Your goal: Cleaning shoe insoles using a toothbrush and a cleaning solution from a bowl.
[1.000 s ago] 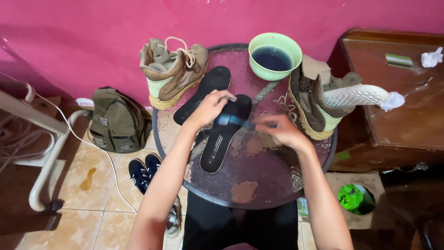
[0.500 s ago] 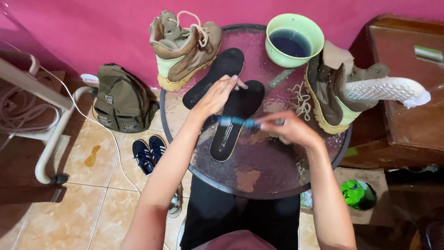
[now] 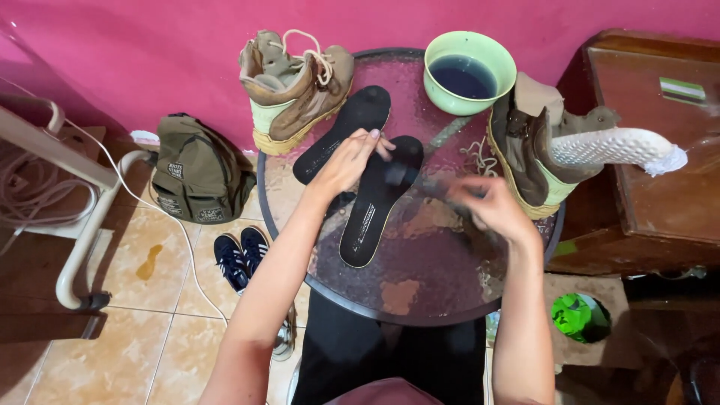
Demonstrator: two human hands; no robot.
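— Fingers first: what are they doing?

— Those of the left hand (image 3: pixel 346 161) lie flat and loose, pressing down the top end of a black insole (image 3: pixel 373 210). The right hand (image 3: pixel 491 206) is curled around something thin and dark that reaches toward the insole; it is blurred, so I'd guess a small brush (image 3: pixel 409 178), no more.

— Where does the insole lie?

— On a round table (image 3: pixel 420 277) with a dark rim and a mottled, pebbled glass top, wet-looking in patches. The insole is long, foot-shaped and matte, with a pale edge along its sole side. It runs slantwise near the table's middle.

— Anything beside it?

— A second insole (image 3: pixel 352 124), same shape, lies just beyond the left hand, its toe near a tan boot (image 3: pixel 296 86) of rough suede with cream laces, standing at the table's far left edge.

— And on the right?

— Another boot (image 3: pixel 529 161), tongue open, with a white mesh roll (image 3: pixel 611 146) stuck out of its top. Loose laces (image 3: pixel 476 156) coil beside it.

— Farthest back?

— A smooth green bowl (image 3: pixel 495 64) of dark liquid, against the pink wall (image 3: pixel 150 45). Off the table, left, an olive canvas backpack (image 3: pixel 196 176) and navy sneakers (image 3: pixel 240 255) sit on tan tiles.
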